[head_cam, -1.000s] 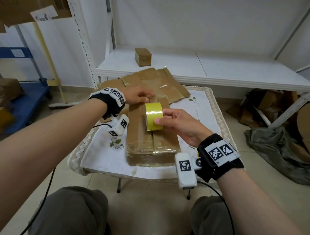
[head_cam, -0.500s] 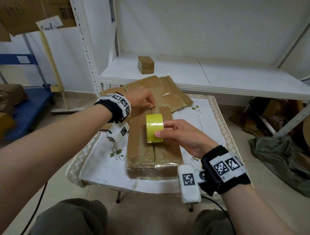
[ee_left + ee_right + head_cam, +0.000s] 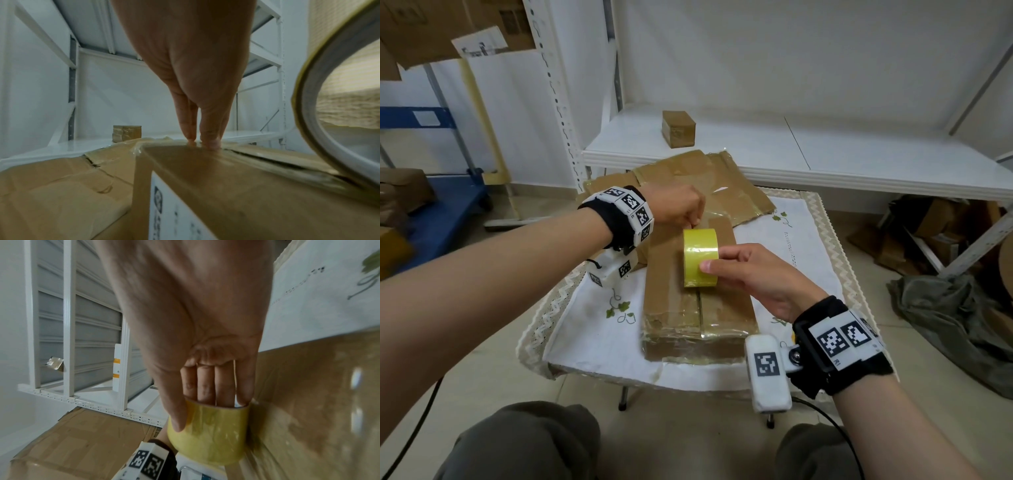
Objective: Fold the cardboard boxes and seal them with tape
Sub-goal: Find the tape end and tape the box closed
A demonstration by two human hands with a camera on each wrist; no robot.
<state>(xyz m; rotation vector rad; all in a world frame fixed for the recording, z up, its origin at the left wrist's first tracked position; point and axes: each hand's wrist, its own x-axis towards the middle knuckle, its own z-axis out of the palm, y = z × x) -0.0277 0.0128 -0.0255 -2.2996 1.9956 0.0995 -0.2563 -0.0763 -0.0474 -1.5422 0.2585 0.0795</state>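
Nearest are the person's two knees in soft grey trousers (image 3: pixel 530 442). Just past them the right hand (image 3: pixel 753 277) holds one shiny yellow roll of sticky tape (image 3: pixel 700 262), with the thumb on the outside and the fingers (image 3: pixel 205 386) tucked inside the ring. The roll stands on its edge on top of the long brown cardboard box (image 3: pixel 698 301), right over the crack where the two top flaps meet. The box looks glossy where clear tape covers its near end. It lies on a white cloth with green leaf prints and a zigzag lace edge (image 3: pixel 585 329), spread over a small table. Farther along, the left hand (image 3: pixel 678 209) presses its straight, close-together fingertips (image 3: pixel 209 141) down on the far end of the box top. Behind it lie flat, creased brown cardboard sheets (image 3: pixel 709 178). Beyond those is a smooth white shelf (image 3: pixel 825 150) with one small brown cardboard cube (image 3: pixel 678 128) on it.
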